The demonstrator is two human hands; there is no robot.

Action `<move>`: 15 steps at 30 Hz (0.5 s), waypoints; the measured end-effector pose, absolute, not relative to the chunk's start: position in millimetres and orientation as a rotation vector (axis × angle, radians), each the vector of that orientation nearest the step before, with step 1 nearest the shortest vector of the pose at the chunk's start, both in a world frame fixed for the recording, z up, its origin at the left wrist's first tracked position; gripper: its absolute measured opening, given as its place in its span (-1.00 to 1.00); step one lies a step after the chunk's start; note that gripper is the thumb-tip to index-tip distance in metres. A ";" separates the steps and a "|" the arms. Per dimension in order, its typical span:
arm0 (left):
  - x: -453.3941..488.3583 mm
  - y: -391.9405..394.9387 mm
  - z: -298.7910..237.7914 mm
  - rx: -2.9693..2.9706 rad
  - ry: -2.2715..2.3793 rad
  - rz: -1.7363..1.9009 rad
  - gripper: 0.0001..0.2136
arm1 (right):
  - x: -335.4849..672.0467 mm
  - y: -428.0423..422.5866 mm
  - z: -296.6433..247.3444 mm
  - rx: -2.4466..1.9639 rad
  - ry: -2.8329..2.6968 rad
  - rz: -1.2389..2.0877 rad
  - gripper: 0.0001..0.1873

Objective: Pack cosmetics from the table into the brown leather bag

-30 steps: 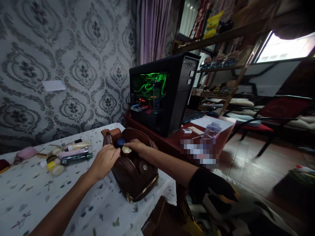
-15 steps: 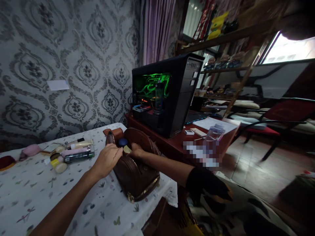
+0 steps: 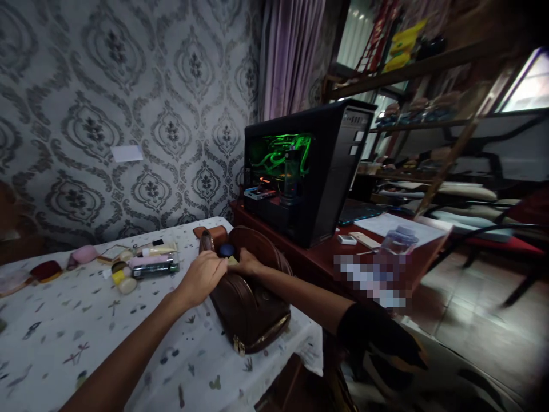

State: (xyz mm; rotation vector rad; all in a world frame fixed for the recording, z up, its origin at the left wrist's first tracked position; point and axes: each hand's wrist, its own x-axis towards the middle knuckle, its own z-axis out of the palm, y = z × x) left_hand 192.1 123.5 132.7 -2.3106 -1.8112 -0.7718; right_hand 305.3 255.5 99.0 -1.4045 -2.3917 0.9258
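Note:
A brown leather bag (image 3: 253, 317) lies on the patterned tablecloth with its zipped top spread apart. My left hand (image 3: 205, 276) is closed over the near left edge of the opening, fingers curled on the leather. Inside the mouth, my right hand (image 3: 249, 263) has its fingers bent around a small pale yellow item (image 3: 232, 261), which is mostly hidden between the two hands. Just behind that, a round dark blue item (image 3: 226, 249) shows in the bag. The bag's depth and other contents are out of sight.
Left of the bag lie several tubes (image 3: 154, 269), a yellow-banded container (image 3: 123, 278), a pink pouch (image 3: 84, 254) and a dark red item (image 3: 46, 271). A computer tower (image 3: 334, 189) stands behind on a red desk, with a clear plastic bottle (image 3: 397, 246) to its right.
The view has turned slightly left, shifting everything rightward. Both hands stay at the bag's opening, and less of the pale yellow item shows between them.

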 end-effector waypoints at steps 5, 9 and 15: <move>192.8 124.8 132.6 -2.274 -1.792 -0.742 -0.53 | 290.4 259.0 92.3 -1.214 -2.542 0.776 -0.03; 193.5 127.6 130.2 -2.267 -1.780 -0.741 -0.52 | 284.9 261.9 79.7 -1.187 -2.662 0.669 -0.23; 195.5 134.3 130.6 -2.246 -1.806 -0.651 -0.59 | 290.0 268.5 69.9 -1.133 -2.730 0.541 -0.34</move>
